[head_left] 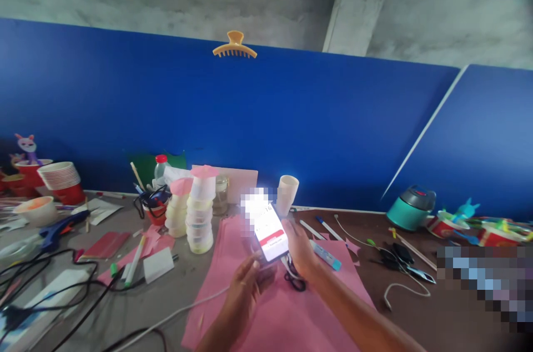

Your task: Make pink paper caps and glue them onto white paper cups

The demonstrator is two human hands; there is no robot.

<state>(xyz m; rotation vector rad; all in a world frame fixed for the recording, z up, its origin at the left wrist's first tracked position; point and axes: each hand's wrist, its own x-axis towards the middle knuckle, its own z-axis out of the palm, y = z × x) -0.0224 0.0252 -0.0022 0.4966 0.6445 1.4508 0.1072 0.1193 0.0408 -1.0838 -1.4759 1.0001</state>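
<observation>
**Head view: phone held in both hands over a craft worktop**

Head view, item by item:

- Phone (270,230): lit screen facing the camera, raised just above the pink paper sheets (266,307); upper part of the screen blurred, content not readable.
- Left hand (249,284): fingers curled round the phone's lower end, grasping it from below.
- Right hand (300,249): closed along the phone's right edge, steadying it; a white cable (175,316) runs from beneath the hands toward the near left edge; whether it is plugged into the phone cannot be told.
- Black scissors (296,281): lying on the pink sheets just below the right hand, partly hidden by it.
- Stacked plastic cups (200,213): two columns with pink paper caps, standing just left of the phone.
- White paper cup (288,194): upright behind the phone, against the blue partition (291,119).
- Blue-capped pen (325,255): on the sheets, just right of the right hand.
- Teal lidded pot (411,207): well apart, far right.
- Orange hair claw (235,45): clipped on the partition's top edge.

Judgement: the step in hand appears to be consulting the phone; craft materials lie untouched; a next move would call for one hand to release its hold and the phone to be set down clear of the scissors.
</observation>
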